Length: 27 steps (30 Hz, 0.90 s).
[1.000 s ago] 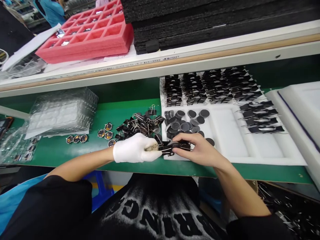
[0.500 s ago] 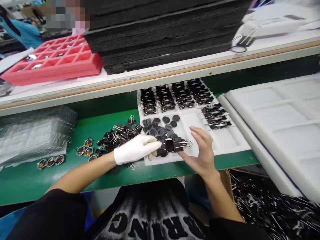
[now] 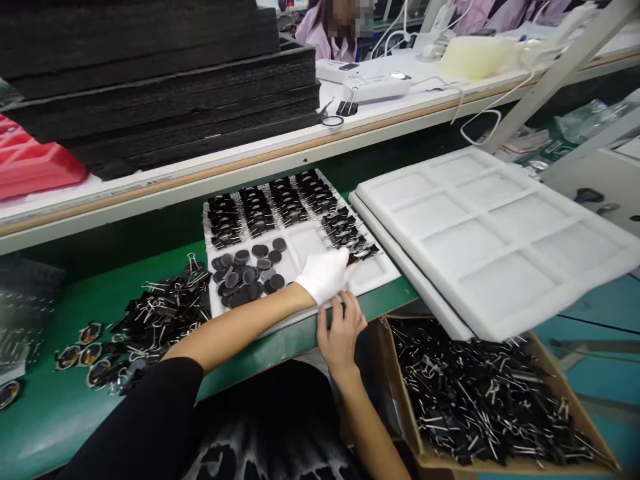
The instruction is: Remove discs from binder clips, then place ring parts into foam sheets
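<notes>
Half a second ago we saw the gloved left hand (image 3: 324, 275) holding a disc clamped between binder clips over the tray's near edge; now it has moved right, across the white foam tray (image 3: 306, 245), to the near end of the right-hand column of clips. A clipped piece (image 3: 364, 253) lies there just beyond its fingertips; the fingers are drawn narrow, and we cannot tell whether they grip anything. The bare right hand (image 3: 343, 332), earlier raised and spread beside the held piece, has dropped to the near edge, fingers loosely bent and thumb well apart from them. Our view has swung right too, so we now see much more of the carton of clips (image 3: 500, 393), while the loose dark discs (image 3: 247, 275) stay on the tray and the clip heap (image 3: 163, 307) stays on the green table (image 3: 80, 427).
</notes>
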{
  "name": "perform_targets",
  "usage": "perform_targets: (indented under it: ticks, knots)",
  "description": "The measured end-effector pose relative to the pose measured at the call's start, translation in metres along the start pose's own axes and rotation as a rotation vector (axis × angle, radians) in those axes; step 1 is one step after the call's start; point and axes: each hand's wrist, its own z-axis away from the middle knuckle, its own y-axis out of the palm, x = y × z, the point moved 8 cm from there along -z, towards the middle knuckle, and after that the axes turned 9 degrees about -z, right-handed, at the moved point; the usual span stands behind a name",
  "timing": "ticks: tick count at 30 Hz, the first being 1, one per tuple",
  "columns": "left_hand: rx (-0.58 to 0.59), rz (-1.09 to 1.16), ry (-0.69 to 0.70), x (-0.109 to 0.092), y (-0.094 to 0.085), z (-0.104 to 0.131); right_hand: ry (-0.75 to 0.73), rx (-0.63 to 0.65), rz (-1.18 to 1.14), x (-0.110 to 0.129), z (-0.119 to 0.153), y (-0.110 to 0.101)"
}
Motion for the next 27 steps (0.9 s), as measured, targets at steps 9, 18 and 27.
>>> perform_targets:
  ticks: [9,18,27]
  knots:
    - [-0.127,-0.233,-0.101,0.001,0.021,-0.016,-0.058,-0.133,-0.027,-0.003,0.004,-0.001]
    - [-0.07,-0.165,-0.041,-0.012,0.016,-0.012,-0.092,-0.144,0.012,-0.001,0.012,0.002]
    - [-0.025,-0.119,0.265,0.055,-0.054,0.178,0.146,-0.029,-0.008,-0.073,-0.093,-0.033]
